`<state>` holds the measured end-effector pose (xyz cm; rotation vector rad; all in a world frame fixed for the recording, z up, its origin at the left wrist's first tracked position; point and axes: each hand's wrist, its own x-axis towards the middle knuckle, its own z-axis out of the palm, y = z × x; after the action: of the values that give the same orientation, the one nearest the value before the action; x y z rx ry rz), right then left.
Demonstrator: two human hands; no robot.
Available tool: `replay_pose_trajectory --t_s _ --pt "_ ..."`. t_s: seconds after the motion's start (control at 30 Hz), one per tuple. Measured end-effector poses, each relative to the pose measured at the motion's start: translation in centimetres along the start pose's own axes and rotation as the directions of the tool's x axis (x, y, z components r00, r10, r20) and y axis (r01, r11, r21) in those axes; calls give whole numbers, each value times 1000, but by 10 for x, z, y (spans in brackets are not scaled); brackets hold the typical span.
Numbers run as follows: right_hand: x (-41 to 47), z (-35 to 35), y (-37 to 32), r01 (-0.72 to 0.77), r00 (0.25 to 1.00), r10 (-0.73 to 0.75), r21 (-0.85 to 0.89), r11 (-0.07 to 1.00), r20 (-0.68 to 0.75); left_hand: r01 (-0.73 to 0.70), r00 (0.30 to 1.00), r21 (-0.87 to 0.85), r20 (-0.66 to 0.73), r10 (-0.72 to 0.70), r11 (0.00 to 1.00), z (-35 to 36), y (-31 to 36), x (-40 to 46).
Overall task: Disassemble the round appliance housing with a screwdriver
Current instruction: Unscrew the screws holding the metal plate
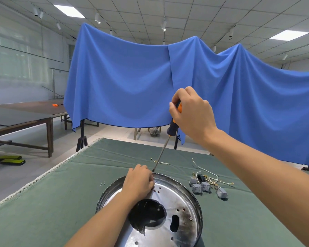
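Right hand: the right hand [191,113], right of frame centre, has its fingers [175,104] wrapped round the orange-and-dark handle of a screwdriver [171,127], shaft slanting down and left.
Left hand: the left hand [139,182] rests on the far rim of the housing, fingers curled at the edge beside the screwdriver tip.
Housing: the round metal appliance housing [182,198] sits low centre on the green-covered desk [52,202], its central opening bare.
Done: two loose screws [102,183] lie left of it; grey switch modules with wires [206,186] lie right.
Left: apparently a fastener at the far rim; others cannot be counted.
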<state>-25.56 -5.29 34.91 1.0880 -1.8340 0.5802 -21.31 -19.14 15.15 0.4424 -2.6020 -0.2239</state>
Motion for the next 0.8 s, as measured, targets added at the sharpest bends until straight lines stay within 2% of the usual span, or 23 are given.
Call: replay_pose_trajectory --t_s 0.2,0.37,0.5,0.57,0.63,0.7,0.8 --pt "-28 7 3 77 983 -71 32 996 -172 -19 1000 86 10 18 996 3 1 1" --pt "-69 31 -1 71 981 -51 104 992 -185 -102 995 339 42 94 935 5 8 0" --pt "-106 50 -1 112 991 -98 155 982 -95 -104 994 376 54 90 921 8 9 0" --pt "-120 58 2 18 1000 -16 211 977 -10 -99 995 376 53 85 921 9 8 1" --pt "-132 67 4 -142 987 117 240 960 114 -101 995 383 59 84 918 11 8 1" --pt "-142 76 5 -298 940 239 243 923 244 -100 994 385 69 80 917 12 8 2" --pt "-149 83 5 -454 868 353 268 850 349 -110 993 400 74 88 910 12 8 3"
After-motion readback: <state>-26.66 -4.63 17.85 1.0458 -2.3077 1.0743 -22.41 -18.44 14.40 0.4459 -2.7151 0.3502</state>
